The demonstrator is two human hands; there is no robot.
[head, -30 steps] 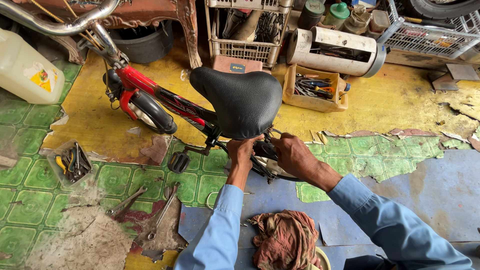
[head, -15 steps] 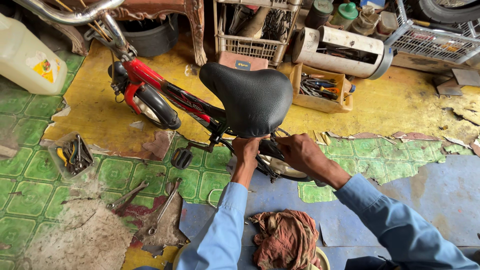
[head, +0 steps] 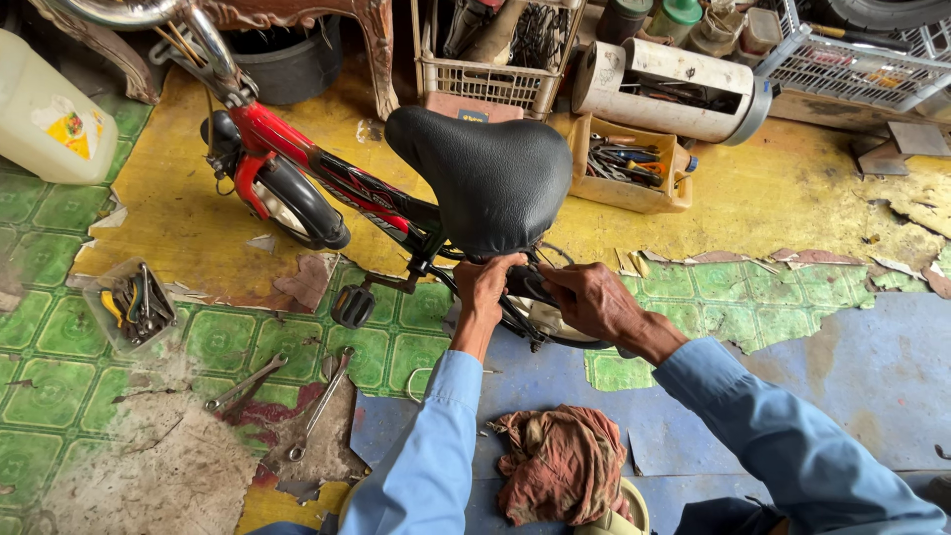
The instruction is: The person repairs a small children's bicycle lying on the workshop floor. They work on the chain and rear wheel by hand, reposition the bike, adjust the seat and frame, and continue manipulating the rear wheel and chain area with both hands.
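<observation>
While the padded black saddle (head: 490, 178) is topping the red bicycle (head: 297, 163), the left hand (head: 485, 289) is curling under its rear edge; the right hand (head: 592, 299) is pinching something unclear beside the rear wheel (head: 540, 317).

bicycle (head: 327, 188): 1 | wrenches (head: 319, 404): 2 | rag (head: 560, 466): 1 | jug (head: 50, 114): 1

Bicycle repair workshop: floor-strewn wrenches (head: 319, 402)

Bike saddle (head: 490, 178) centre, both hands just below it – wrenches (head: 287, 396) on floor left, rag (head: 560, 466) beneath, tool box (head: 629, 168) behind-right.
</observation>
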